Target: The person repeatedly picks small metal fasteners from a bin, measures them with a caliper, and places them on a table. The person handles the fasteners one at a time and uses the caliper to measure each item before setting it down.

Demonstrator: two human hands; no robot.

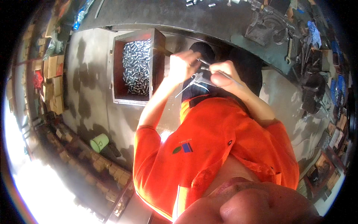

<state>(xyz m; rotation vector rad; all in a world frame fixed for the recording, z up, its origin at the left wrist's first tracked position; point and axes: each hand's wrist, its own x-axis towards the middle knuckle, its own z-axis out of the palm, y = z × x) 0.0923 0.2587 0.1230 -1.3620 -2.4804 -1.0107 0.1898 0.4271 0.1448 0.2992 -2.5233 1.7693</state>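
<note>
Both my hands meet above my lap, over dark trousers. My left hand point(183, 66) is closed, its fingertips curled round a small piece that I cannot make out. A thin metal rod point(204, 61) spans the gap between the hands. My right hand point(226, 74) is closed on this rod, which runs back across the palm. Just below the hands is a grey air blow gun point(202, 80) with a long thin nozzle pointing down to the left. Its rear end is partly hidden by my right hand; whether that hand also touches it, I cannot tell.
Left of my hands stands a wooden box point(158, 63) filled with many small metal sleeves. A dark workbench point(167, 16) crosses the far side, with a vise-like fixture point(266, 28) and a wrench point(289, 54) at right. A pale green bucket point(99, 143) lies by shelves at lower left.
</note>
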